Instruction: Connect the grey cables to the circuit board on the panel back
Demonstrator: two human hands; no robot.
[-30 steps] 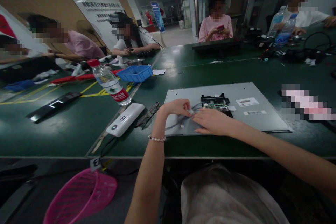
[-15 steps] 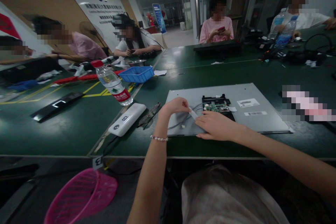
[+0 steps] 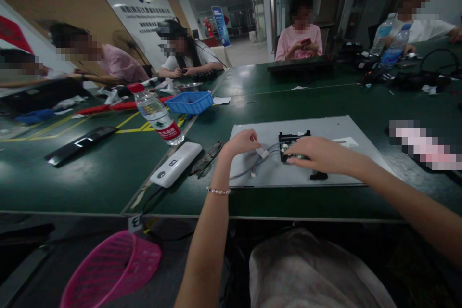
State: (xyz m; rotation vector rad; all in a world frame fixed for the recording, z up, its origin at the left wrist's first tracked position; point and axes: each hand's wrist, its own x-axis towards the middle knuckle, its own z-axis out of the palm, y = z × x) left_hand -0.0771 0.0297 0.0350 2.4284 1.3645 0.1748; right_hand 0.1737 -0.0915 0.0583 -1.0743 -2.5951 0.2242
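Head view showed the person's two bare hands over a flat grey panel (image 3: 260,130) that lay on a green table (image 3: 238,101) in front of them. The left hand (image 3: 245,142) wore a beaded bracelet (image 3: 218,191) at the wrist; its thumb and finger were nearly together, pinching the upper end of a small white strip (image 3: 263,153). The lower end of the strip lay against grey wires (image 3: 273,148), which ran across the panel to a circuit board (image 3: 285,155) in a black frame. The right hand (image 3: 315,154) was over the board, hiding most of it, with its fingers stretched towards the wires and its thumb a little apart; nothing showed in that gap as held, and whether the fingertips touched the board could not be told. A white label (image 3: 348,142) was partly covered by the same hand.

Left of the panel lay a pair of glasses (image 3: 205,160), then a white power bank (image 3: 176,164). Behind these stood a red-capped bottle (image 3: 159,118), near a blue basket (image 3: 190,102). Across the table, a person in pink (image 3: 283,45) held a phone (image 3: 305,41).
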